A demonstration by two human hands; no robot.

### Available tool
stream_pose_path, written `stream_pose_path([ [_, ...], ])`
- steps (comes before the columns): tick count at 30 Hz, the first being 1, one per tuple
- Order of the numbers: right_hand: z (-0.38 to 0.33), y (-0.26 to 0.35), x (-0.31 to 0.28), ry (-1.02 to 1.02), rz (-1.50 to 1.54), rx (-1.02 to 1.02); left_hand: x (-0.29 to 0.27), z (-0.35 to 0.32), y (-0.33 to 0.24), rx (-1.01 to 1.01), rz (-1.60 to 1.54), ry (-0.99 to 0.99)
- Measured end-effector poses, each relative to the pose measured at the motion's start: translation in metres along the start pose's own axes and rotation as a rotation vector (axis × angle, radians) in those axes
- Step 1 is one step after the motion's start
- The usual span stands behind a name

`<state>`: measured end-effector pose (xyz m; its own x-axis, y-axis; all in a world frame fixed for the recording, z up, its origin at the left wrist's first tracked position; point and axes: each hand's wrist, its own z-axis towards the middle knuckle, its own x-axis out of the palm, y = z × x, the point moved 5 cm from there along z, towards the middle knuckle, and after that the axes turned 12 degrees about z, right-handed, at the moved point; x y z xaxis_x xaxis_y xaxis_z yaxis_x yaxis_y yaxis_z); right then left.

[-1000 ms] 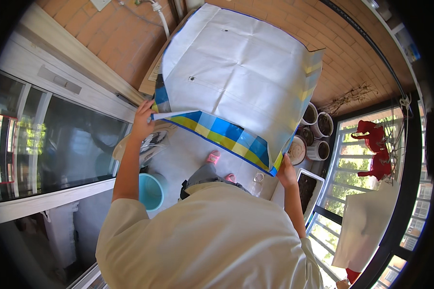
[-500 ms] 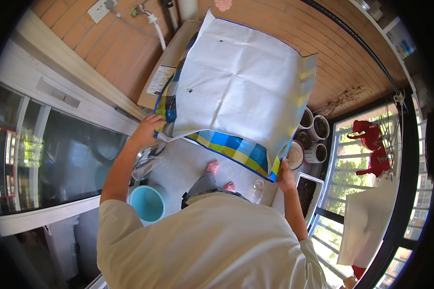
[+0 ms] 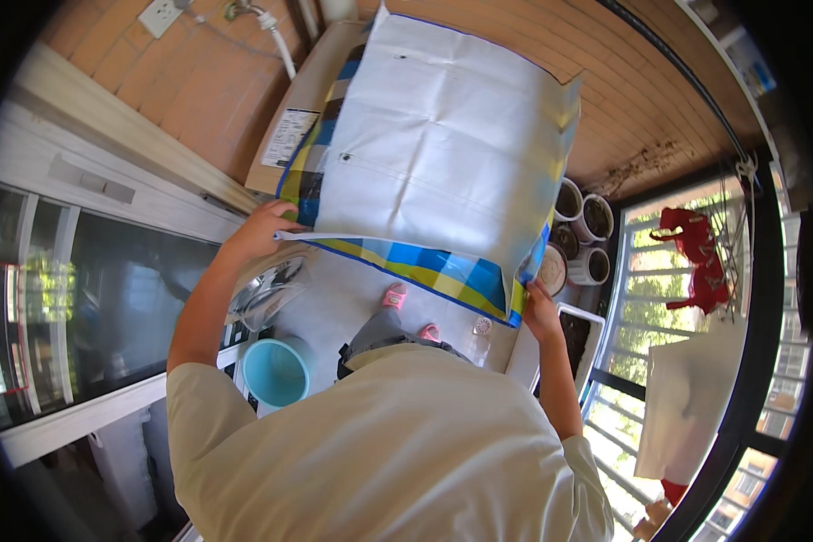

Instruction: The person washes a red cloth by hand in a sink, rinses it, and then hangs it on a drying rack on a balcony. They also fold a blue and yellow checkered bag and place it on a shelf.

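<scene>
Both hands, left hand [image 3: 260, 230] and right hand [image 3: 539, 305], fingers clamped on its corners, hold the large white-lined blue-and-yellow checked woven plastic bag [image 3: 443, 172] spread open, unfolded, not yet folded or put down.

- Woven plastic bag [image 3: 443, 172]: smooth, faintly glossy, creased white inside, checked blue-yellow outside.
- Cardboard box [image 3: 300, 108]: matt brown.
- Wall planks [image 3: 199, 81]: matt wood.
- Bucket [image 3: 275, 372]: smooth turquoise plastic.
- Pots [image 3: 585, 230]: glossy white.
</scene>
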<state>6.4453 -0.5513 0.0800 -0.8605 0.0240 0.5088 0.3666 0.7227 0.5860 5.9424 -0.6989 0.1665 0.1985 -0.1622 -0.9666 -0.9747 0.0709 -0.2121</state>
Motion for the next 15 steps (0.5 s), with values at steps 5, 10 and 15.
stream_pose_path([
  [5, 0.011, 0.048, 0.014, -0.247, -0.754, -0.172, -0.004, 0.006, 0.001, 0.068, -0.055, -0.015],
  [10, 0.013, 0.128, 0.156, -0.191, -1.628, -1.165, 0.003, 0.008, 0.014, 0.064, -0.085, -0.006],
  [15, 0.081, 0.054, 0.349, 0.570, -1.703, -1.298, 0.004, 0.021, 0.014, 0.088, -0.031, 0.032],
])
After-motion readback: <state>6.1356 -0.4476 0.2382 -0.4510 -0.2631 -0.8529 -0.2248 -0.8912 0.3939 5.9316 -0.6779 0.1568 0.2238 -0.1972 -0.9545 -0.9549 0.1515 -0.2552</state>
